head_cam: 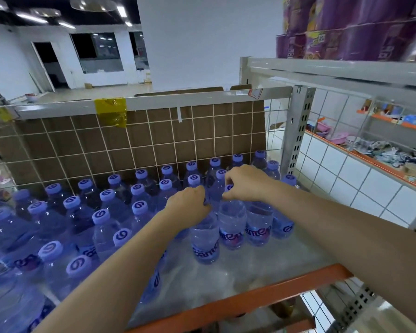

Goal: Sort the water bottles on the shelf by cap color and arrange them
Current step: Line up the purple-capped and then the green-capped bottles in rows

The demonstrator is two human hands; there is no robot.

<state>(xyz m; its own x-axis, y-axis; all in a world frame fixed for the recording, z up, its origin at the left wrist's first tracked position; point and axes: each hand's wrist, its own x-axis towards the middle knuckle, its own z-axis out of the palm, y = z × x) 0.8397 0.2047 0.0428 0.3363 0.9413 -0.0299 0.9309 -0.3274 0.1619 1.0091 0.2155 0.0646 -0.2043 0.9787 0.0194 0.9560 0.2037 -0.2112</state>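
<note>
Here, both hands reach over the shelf (262, 280) into a crowd of water bottles (99, 212), all standing upright with lilac caps (101, 216) that carry a dark swirl. The left hand (190, 204) has its fingers curled down over the top of one bottle (205, 239) at the front of the group, hiding its cap. The right hand (246, 182) sits just beside it, slightly further back, with fingers and thumb pinching the cap of the neighbouring bottle (232, 224); a sliver of that cap shows under the fingertips. The two gripped bottles stand touching, side by side, with two more bottles just to their right under the right forearm. The rest of the bottles fill the shelf to the left and run in rows back to the wire grid (154, 140), which has brown cardboard (87, 140) behind it. The shelf's front right part is bare, edged by an orange rail (262, 298). Purple packages (346, 27) sit on the shelf above.
</note>
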